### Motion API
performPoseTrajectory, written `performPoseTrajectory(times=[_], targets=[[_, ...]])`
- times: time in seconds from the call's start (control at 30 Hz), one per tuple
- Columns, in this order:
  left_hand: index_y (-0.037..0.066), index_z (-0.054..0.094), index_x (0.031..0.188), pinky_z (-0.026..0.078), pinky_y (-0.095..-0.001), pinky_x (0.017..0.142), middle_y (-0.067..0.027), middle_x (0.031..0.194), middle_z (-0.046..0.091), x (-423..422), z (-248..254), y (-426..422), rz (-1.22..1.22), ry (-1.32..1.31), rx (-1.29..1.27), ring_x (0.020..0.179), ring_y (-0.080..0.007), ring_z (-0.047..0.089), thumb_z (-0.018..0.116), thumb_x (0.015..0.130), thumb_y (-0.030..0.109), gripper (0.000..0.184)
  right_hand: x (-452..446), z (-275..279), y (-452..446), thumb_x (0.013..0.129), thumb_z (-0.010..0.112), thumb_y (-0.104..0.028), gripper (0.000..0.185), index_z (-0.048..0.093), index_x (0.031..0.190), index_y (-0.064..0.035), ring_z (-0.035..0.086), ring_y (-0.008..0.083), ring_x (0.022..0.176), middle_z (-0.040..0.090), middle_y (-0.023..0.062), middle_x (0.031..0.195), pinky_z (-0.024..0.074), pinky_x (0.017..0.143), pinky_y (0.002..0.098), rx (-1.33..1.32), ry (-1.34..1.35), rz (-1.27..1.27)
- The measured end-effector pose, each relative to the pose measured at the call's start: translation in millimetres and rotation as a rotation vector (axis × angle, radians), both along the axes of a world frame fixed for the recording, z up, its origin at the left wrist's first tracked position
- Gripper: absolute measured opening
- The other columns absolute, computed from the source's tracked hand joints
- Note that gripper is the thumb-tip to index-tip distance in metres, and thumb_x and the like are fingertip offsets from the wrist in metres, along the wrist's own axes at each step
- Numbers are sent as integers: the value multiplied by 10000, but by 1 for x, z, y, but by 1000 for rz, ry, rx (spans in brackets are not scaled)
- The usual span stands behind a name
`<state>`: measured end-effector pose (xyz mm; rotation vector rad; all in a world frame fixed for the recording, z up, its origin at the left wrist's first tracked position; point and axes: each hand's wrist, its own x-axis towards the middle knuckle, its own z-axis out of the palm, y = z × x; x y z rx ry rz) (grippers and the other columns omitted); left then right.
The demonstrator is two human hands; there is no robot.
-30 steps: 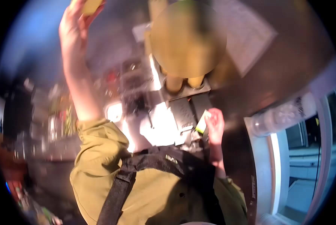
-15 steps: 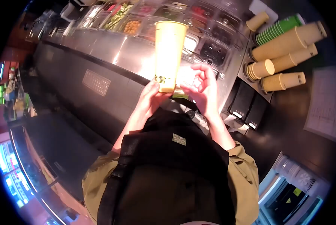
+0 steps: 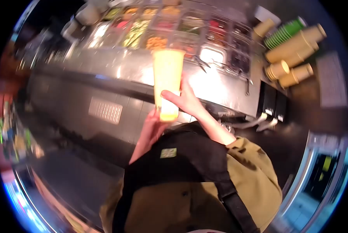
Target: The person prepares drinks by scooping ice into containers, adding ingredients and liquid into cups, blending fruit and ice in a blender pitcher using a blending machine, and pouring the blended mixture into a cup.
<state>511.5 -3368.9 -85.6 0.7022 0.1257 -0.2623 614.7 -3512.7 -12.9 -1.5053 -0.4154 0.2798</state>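
A tall yellow cup (image 3: 168, 72) stands upright between my hands, over the near edge of the steel counter. My left hand (image 3: 151, 126) is wrapped round the base of the cup from the left, its fingers partly hidden. From the right, my right hand (image 3: 185, 99) presses against the cup's side, thumb across its front. A bright pale patch (image 3: 168, 108) shows on the lower part of the cup below that thumb; glare hides its detail.
Clear tubs of food, including orange pieces (image 3: 157, 42) and green slices (image 3: 135, 34), line the counter (image 3: 131, 66). Stacked paper cups (image 3: 294, 46) and green cups (image 3: 284, 33) lie at the right, above black dispensers (image 3: 273, 101). A paper sheet (image 3: 332, 79) is farther right.
My right hand has closed in from beside the cup onto its side. The view has turned, and the cup appears lower. A second ago my hands were far apart, each with something in it.
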Motion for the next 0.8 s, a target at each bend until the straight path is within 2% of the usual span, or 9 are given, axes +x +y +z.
performPoseTrajectory(times=[0.03, 0.2, 0.27, 0.33, 0.4, 0.5, 0.57, 0.63, 0.8], targets=[[-13, 280, 1340, 363, -434, 1020, -166, 1293, 435, -7, -5, 6, -70, -19, -18, 1191, -277, 456, 510, 903, 325, 598, 5, -21, 6, 755, 714, -335, 729, 345, 1250, 52, 547, 219, 1012, 531, 192, 1114, 455, 849, 334, 226, 115, 121], [37, 317, 1291, 458, -358, 886, -147, 1178, 501, -2, -15, 19, 76, 124, 240, 1021, -243, 557, 626, 789, 119, 595, -16, -91, 21, 838, 586, -448, 680, 343, 1255, 31, 564, 296, 1018, 561, 223, 1072, 429, 884, 375, -279, 59, 139], [35, 369, 1230, 487, -344, 799, -127, 1095, 525, 12, -15, 14, 179, 164, 577, 955, -214, 564, 641, 749, 49, 553, -10, -94, 20, 877, 541, -392, 447, 518, 1119, -17, 618, 231, 849, 631, 150, 919, 473, 782, 351, -306, 121, 202], [31, 391, 1211, 497, -341, 770, -123, 1051, 542, 23, -38, 19, 182, 221, 488, 927, -214, 574, 654, 740, 49, 540, 24, -98, -1, 896, 520, -302, 296, 645, 896, -33, 609, 148, 680, 657, 87, 795, 489, 657, 296, -271, 224, 291], [25, 425, 1177, 510, -335, 719, -108, 962, 571, 30, -45, 16, 222, 276, 438, 842, -214, 590, 675, 725, 56, 518, 73, -136, -46, 786, 660, -264, 265, 643, 916, -32, 595, 150, 675, 651, 78, 775, 488, 652, 295, -380, -116, -212], [24, 418, 1187, 503, -334, 725, -107, 961, 570, 51, -46, 15, 189, 292, 596, 825, -213, 587, 677, 731, 78, 527, 158, -158, -176, 744, 676, -292, 426, 585, 1039, 1, 613, 286, 889, 625, 162, 941, 489, 783, 371, -877, -95, -778], [20, 407, 1209, 488, -318, 734, -109, 988, 551, 74, -22, -2, 190, 279, 570, 857, -205, 570, 635, 745, 56, 519, 190, -176, -250, 750, 633, -503, 669, 516, 1076, 71, 548, 379, 988, 575, 237, 1017, 442, 866, 438, -1354, -9, -911], [20, 398, 1224, 482, -311, 735, -108, 999, 542, 104, -3, -24, 191, 276, 567, 868, -200, 562, 608, 744, 29, 524, 211, -202, -298, 762, 587, -566, 694, 522, 1040, 67, 502, 411, 1060, 540, 252, 1108, 417, 902, 453, -1328, 135, -962], [31, 376, 1249, 475, -301, 758, -90, 1022, 532, 190, -1, -86, 134, 81, 558, 883, -180, 554, 586, 731, 12, 559, 249, -261, -356, 709, 744, -368, 417, 569, 840, -13, 617, 332, 759, 627, 175, 764, 470, 692, 429, -1036, 24, -949]])
